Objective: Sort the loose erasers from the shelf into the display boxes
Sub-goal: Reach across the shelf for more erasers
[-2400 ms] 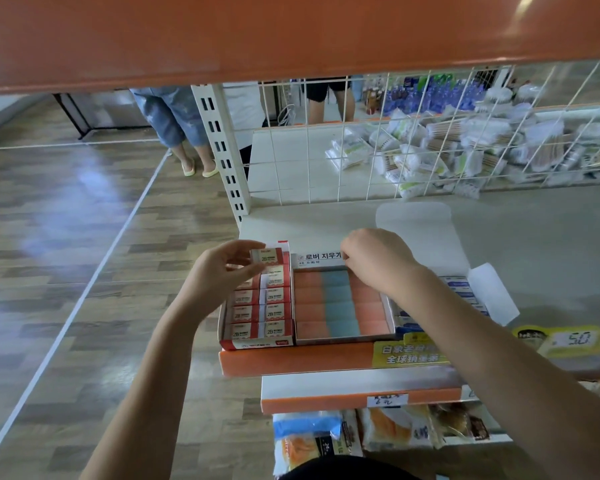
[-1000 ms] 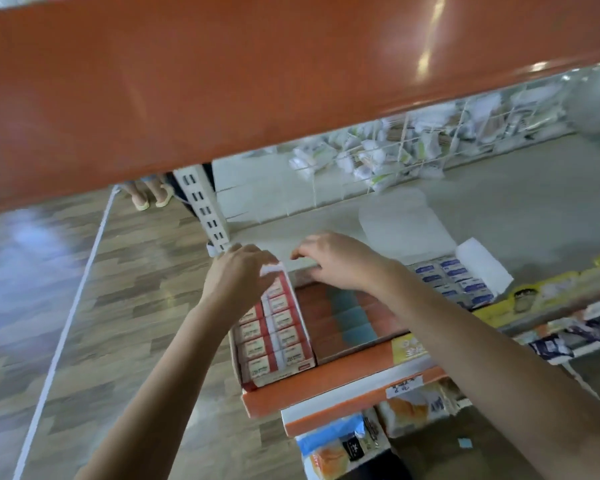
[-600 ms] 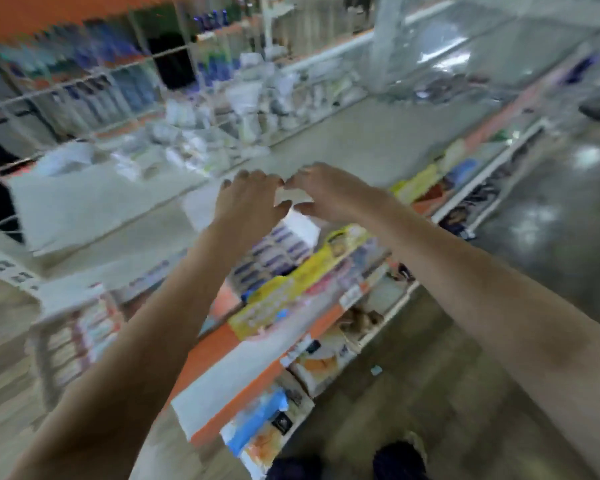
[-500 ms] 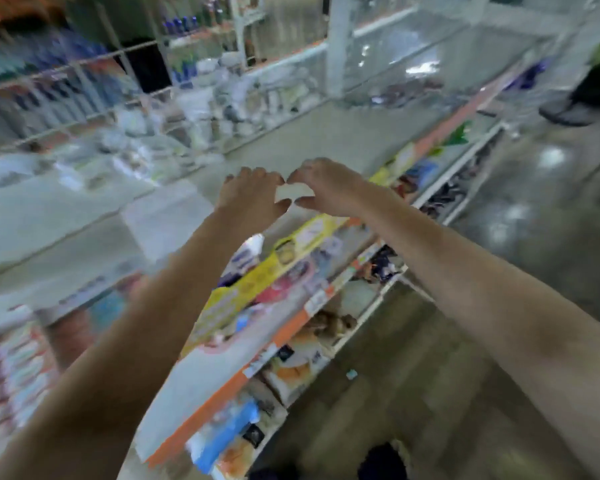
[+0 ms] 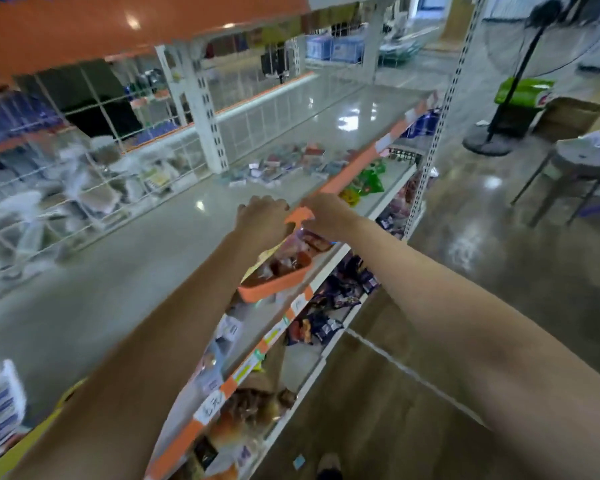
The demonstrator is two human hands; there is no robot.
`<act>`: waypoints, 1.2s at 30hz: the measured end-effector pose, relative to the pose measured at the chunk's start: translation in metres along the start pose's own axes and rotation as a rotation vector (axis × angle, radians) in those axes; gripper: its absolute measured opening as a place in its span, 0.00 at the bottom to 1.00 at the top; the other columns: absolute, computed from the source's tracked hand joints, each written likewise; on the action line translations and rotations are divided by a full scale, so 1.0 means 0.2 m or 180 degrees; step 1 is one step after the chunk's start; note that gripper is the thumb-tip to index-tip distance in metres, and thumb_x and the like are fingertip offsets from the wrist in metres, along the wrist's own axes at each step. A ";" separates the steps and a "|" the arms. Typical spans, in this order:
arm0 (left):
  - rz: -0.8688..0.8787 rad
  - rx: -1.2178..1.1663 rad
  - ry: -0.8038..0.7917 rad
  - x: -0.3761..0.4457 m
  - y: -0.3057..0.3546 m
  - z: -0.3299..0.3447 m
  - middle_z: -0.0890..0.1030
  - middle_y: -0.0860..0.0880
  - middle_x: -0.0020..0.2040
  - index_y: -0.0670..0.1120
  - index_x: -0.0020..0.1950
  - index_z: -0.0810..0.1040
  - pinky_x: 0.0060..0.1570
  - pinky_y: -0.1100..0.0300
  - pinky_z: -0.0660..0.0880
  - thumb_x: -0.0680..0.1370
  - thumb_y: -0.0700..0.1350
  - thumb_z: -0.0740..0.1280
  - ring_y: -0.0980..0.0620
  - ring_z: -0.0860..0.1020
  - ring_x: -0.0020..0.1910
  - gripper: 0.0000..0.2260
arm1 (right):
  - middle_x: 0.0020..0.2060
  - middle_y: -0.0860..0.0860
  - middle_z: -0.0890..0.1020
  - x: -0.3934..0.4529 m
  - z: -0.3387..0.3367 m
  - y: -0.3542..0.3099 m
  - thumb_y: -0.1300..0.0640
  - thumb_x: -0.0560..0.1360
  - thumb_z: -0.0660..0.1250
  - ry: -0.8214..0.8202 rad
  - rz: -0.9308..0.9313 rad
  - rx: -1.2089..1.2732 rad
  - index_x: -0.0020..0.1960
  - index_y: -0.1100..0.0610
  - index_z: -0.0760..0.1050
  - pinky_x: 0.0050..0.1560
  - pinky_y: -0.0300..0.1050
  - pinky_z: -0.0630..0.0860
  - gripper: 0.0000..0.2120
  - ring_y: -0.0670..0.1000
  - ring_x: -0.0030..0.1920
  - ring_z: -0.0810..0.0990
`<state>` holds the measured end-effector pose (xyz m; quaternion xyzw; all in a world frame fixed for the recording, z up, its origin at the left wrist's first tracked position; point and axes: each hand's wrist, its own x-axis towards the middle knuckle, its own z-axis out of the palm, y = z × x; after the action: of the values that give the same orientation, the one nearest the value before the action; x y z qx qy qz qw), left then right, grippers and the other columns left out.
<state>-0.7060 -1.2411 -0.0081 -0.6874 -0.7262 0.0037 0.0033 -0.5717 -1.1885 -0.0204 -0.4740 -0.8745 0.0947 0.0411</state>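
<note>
A pile of loose erasers [image 5: 284,161] in small mixed-colour wrappers lies on the grey shelf [image 5: 136,271], far along it to the right. My left hand [image 5: 262,220] and my right hand [image 5: 323,212] hover side by side over the shelf's orange front edge, well short of the pile. I see their backs, with the fingers loosely curled down and nothing visible in them. A white display box with blue-labelled erasers [image 5: 0,410] shows at the lower left edge, blurred. The other display boxes are out of view.
An orange shelf [image 5: 118,22] hangs low overhead. A white wire grid [image 5: 94,157] backs the shelf, with packets behind it. Lower shelves hold snack packets [image 5: 329,306]. A slotted upright [image 5: 442,98], a standing fan [image 5: 520,81] and a stool [image 5: 575,168] stand to the right.
My hands left the red and pastel eraser boxes and swung right along the shelf, staying close together. The view turned right, bringing the loose pile into sight.
</note>
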 end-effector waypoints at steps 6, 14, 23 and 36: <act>-0.0045 -0.0137 0.0098 0.60 0.08 0.07 0.71 0.41 0.65 0.46 0.68 0.69 0.57 0.51 0.70 0.78 0.55 0.62 0.41 0.71 0.63 0.22 | 0.69 0.58 0.66 0.43 -0.09 0.36 0.55 0.78 0.60 0.0023 0.0010 -0.0077 0.73 0.59 0.61 0.62 0.48 0.66 0.24 0.59 0.68 0.67; -0.0360 -0.0318 0.0049 1.11 0.02 0.21 0.75 0.41 0.62 0.45 0.67 0.69 0.57 0.49 0.73 0.76 0.51 0.63 0.40 0.73 0.61 0.21 | 0.66 0.59 0.70 0.92 -0.06 0.65 0.55 0.78 0.59 -0.0266 0.0066 -0.0016 0.69 0.60 0.66 0.64 0.51 0.67 0.20 0.59 0.66 0.69; -0.1105 -0.0523 0.0467 1.53 -0.04 0.31 0.78 0.47 0.57 0.48 0.63 0.74 0.50 0.51 0.76 0.75 0.57 0.66 0.46 0.76 0.56 0.19 | 0.60 0.60 0.72 1.47 -0.01 0.98 0.50 0.76 0.63 -0.0142 -0.0168 0.0460 0.67 0.60 0.66 0.60 0.49 0.68 0.23 0.60 0.61 0.71; -0.1824 -0.0709 0.0500 1.64 0.05 0.32 0.79 0.49 0.57 0.54 0.62 0.76 0.58 0.51 0.71 0.75 0.58 0.66 0.49 0.73 0.58 0.18 | 0.62 0.51 0.74 1.74 0.14 1.16 0.53 0.72 0.69 -0.0138 -0.1652 0.1200 0.67 0.51 0.68 0.61 0.46 0.67 0.24 0.53 0.61 0.71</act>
<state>-0.7141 -0.9130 -0.0727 -0.4491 -0.8838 -0.1301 -0.0150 -0.5767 -0.7782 -0.1017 -0.2170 -0.9339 0.2515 0.1325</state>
